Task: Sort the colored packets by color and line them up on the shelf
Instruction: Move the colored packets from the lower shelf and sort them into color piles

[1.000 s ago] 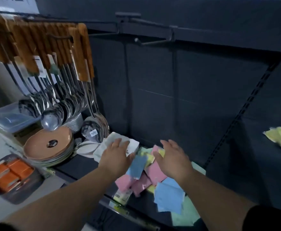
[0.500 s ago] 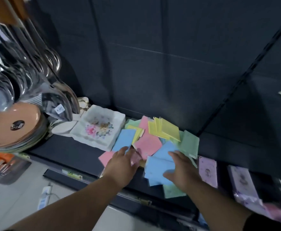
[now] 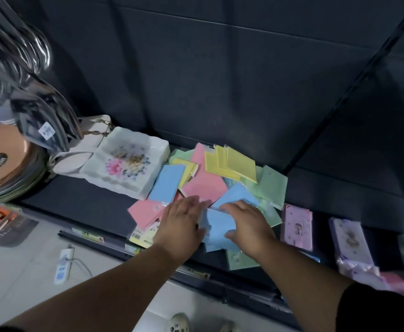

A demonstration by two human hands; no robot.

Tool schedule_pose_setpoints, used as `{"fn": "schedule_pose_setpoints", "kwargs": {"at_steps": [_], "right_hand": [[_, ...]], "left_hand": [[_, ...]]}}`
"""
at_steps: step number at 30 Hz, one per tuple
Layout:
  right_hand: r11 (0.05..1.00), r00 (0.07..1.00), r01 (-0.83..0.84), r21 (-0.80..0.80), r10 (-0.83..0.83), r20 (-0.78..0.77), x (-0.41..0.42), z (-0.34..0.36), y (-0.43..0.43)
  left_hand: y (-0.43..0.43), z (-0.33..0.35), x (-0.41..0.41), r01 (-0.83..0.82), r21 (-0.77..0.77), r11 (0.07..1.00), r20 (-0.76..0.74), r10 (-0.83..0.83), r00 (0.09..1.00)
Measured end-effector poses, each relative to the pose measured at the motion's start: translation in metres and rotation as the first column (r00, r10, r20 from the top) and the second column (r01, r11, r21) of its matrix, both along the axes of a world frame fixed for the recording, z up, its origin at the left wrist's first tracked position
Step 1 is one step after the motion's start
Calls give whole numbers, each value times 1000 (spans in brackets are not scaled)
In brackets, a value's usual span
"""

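Note:
A loose heap of coloured packets lies on the dark shelf (image 3: 81, 200): pink packets (image 3: 204, 185), yellow packets (image 3: 232, 164), green packets (image 3: 271, 185) and blue packets (image 3: 166, 182). My left hand (image 3: 182, 224) lies flat on the front of the heap, over a pink packet (image 3: 143, 212). My right hand (image 3: 249, 226) presses palm-down on a blue packet (image 3: 216, 226) at the heap's front edge. Both hands have their fingers spread and rest on the packets; neither lifts one.
A white floral dish (image 3: 126, 164) stands just left of the heap. Stacked orange plates (image 3: 2, 164) and hanging ladles (image 3: 16, 75) fill the far left. Purple patterned packets (image 3: 296, 226) lie on the shelf to the right. A power strip (image 3: 63, 264) lies on the floor.
The view has tilted down and come closer to the shelf. Both hands have slid back from the heap's middle to its front edge, the right hand settling on the blue packet.

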State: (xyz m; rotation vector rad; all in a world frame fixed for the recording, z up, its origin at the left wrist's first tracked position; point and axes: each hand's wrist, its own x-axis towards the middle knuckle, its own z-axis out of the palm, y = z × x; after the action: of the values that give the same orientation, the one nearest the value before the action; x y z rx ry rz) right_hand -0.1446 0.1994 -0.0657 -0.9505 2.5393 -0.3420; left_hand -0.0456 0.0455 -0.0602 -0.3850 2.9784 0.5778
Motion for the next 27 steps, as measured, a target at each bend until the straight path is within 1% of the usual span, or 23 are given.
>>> {"fn": "schedule_pose_setpoints", "kwargs": {"at_steps": [3,6,9,12,15,18,19,20,22,23,24,25,27], "right_hand": [[966,974,173,-192,-140,177,-3,4,-2],[886,916,321,-334,-200,348,-7,13,-5],[845,887,372,-385,-202,414,-4,19,-10],[823,875,415,-388,-244,417,6,17,-18],[806,847,463,-370,-279,453,15,15,-29],[863,875,408,-298,-277,396,22,9,-36],[879,885,389,-275,-274,377,23,8,-39],[889,888,379,-256,-273,369,24,6,-42],[910,896,346,-229,-247,369,27,5,-47],[921,899,325,-217,-229,374,29,5,-49],[926,899,312,-214,-214,383,30,4,-52],[926,898,309,-216,-208,388,31,3,-54],[922,901,311,-230,-210,379,30,-1,-59]], "left_hand": [[-2,2,-2,-63,178,982,-53,73,996],[-3,10,-4,-148,374,915,-38,175,984],[-4,20,-1,-272,545,793,-22,337,941],[-12,24,6,-339,644,686,-13,453,891],[-24,21,14,-460,683,567,56,587,808],[-36,16,19,-583,701,410,151,714,684],[-39,15,21,-604,705,372,184,726,662],[-40,14,22,-627,694,353,218,728,650],[-40,10,22,-692,631,352,287,723,629],[-40,7,22,-712,619,331,314,727,611],[-40,5,21,-721,629,291,336,734,590],[-40,5,19,-716,658,233,354,743,568],[-42,5,13,-675,734,76,397,758,518]]}}
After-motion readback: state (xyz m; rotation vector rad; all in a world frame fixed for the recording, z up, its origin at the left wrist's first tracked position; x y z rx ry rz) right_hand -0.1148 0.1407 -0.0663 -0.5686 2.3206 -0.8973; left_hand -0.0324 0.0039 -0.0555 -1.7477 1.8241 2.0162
